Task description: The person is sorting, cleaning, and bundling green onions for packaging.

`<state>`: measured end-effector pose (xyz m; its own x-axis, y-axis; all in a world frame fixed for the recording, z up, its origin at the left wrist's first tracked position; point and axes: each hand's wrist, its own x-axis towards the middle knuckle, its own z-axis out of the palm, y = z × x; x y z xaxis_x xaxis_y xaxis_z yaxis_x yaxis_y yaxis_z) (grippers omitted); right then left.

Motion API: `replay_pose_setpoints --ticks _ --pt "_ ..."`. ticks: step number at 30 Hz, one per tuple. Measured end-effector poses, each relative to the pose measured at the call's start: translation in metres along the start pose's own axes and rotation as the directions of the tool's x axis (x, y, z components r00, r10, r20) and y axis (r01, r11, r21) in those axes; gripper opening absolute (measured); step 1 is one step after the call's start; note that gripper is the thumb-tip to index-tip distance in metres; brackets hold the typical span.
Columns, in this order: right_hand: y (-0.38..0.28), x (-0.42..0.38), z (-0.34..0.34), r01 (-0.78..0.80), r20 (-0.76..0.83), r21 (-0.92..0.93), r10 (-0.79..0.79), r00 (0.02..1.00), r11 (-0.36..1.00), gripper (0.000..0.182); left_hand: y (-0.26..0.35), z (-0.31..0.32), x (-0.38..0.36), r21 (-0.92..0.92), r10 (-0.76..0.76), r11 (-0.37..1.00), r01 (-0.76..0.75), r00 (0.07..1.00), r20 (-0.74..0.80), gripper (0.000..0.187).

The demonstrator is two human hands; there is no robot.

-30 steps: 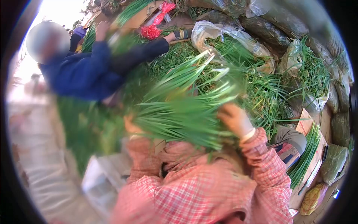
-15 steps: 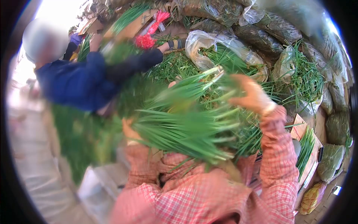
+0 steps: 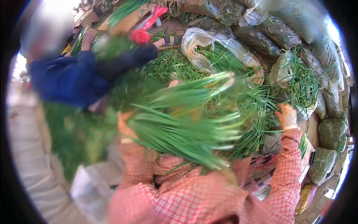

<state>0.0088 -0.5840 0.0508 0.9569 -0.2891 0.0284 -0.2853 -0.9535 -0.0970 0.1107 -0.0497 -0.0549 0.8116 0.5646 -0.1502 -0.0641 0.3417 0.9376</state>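
My left hand [image 3: 126, 127] is wrapped round the leafy end of a large, fanned-out bunch of chives [image 3: 182, 130]. The bunch lies across the front of my body, its pale stem ends pointing right and blurred. Out to the right, well away from the bunch, my right hand [image 3: 287, 116] has its fingers apart and nothing in it. Loose green trimmings [image 3: 261, 108] spread beside its fingertips. Behind that hand stands a clear plastic bag [image 3: 284, 71] with more greens spilling over it.
A person in a blue jacket [image 3: 69, 78] works at the left, one leg stretched toward the middle. An open plastic bag [image 3: 194, 46] of greens lies ahead. Red ties [image 3: 141, 36] rest near a cardboard sheet [image 3: 126, 23]. Filled bags [image 3: 261, 37] are stacked at the back right.
My right hand has moved away from the stem ends, out to the right and down. My left hand keeps hold of the chives. The other person's hand has shifted slightly.
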Motion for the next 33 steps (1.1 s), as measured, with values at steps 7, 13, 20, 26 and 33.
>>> replay_pose_setpoints --ticks 7,13,20,26,33 --pt "-0.178 0.029 -0.013 0.384 -0.153 -0.068 -0.39 0.908 0.921 0.069 0.018 0.032 -0.019 0.148 0.213 0.967 -0.208 0.977 -0.019 0.037" --pt "-0.206 0.055 0.036 0.278 -0.16 0.449 -0.23 0.96 0.849 0.061 0.028 0.044 -0.025 -0.12 0.067 0.989 -0.087 0.984 -0.163 0.033" --pt "-0.218 0.034 0.021 0.012 -0.004 1.0 -0.367 0.93 0.019 0.02 0.017 0.035 -0.014 -0.194 -0.035 0.981 0.019 0.996 -0.08 0.028" --pt "-0.212 0.022 0.031 -0.013 0.06 0.989 -0.318 0.946 0.146 0.025 0.015 0.031 -0.012 -0.177 0.015 0.984 -0.025 0.998 -0.062 0.025" --pt "-0.166 0.011 0.011 -0.304 0.308 0.928 -0.017 0.951 -0.214 0.029 -0.002 0.027 -0.008 0.335 0.587 0.732 -0.594 0.799 0.135 0.031"
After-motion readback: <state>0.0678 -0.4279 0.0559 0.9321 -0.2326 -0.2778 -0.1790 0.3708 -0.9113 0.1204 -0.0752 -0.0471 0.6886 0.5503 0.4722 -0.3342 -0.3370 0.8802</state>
